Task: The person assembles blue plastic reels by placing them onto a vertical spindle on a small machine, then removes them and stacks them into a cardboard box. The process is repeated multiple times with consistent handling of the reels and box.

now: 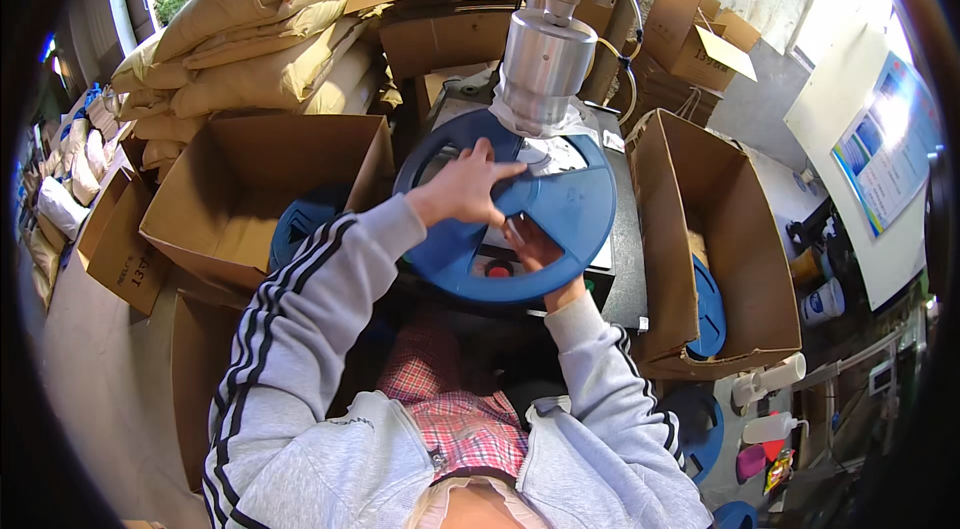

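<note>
A round blue plastic disc [575,194] with wedge-shaped openings lies tilted toward me under the silver metal head [545,69] of a machine. My left hand [465,184] is over the disc's left part, its fingers spread and lying across the hub and an opening. From below the near right rim, my right hand [535,244] reaches under the disc. Part of it shows through an opening, with fingers up against the edge there; the rest is hidden by the disc. Through the near opening a red button [498,270] is visible on the machine.
Cardboard boxes stand at the left [215,164] and right [735,229], each with a blue disc [708,304] inside. Stacked tan sacks [265,29] fill the back left. More blue discs, a white bottle [770,428] and a pink cup [750,462] are at the lower right.
</note>
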The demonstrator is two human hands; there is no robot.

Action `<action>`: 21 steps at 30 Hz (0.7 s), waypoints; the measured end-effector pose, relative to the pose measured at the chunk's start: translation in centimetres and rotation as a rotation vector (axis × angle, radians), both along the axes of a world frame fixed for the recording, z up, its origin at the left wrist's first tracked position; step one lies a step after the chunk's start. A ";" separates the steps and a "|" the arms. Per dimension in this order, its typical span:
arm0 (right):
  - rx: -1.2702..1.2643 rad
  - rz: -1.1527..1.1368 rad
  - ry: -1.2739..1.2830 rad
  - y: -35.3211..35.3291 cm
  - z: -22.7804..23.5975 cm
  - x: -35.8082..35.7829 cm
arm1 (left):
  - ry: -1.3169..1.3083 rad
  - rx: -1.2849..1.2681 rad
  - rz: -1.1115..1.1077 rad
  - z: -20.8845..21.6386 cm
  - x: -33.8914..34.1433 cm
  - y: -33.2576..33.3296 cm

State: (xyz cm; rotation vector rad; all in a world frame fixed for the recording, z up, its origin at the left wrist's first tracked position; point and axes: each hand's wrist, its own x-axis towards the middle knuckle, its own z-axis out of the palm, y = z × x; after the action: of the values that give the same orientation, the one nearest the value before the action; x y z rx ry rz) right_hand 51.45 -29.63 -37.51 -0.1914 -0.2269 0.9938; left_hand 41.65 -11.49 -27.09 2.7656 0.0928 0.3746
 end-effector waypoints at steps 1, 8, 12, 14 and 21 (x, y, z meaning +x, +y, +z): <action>-0.006 -0.007 0.110 0.8 0.2 1.8 | -0.069 -0.030 -0.008 -0.6 2.0 1.4; -0.207 -0.320 0.162 0.6 2.1 5.1 | -0.266 0.030 0.087 -4.3 7.9 4.8; -0.493 -0.759 -0.166 -2.4 0.8 7.7 | -0.213 0.047 0.060 -3.8 9.0 4.9; -0.722 -1.024 -0.528 -3.0 3.4 6.8 | -0.157 0.055 0.068 -3.3 8.8 4.8; -0.705 -0.852 -2.061 1.5 8.6 8.0 | 0.018 0.155 0.074 -1.6 8.4 4.1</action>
State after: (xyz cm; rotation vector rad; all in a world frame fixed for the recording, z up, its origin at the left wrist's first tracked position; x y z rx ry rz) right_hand 59.45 -28.16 -28.95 -1.7786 -1.4886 -0.3818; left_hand 50.05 -7.35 -28.71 2.9248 0.1778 0.3917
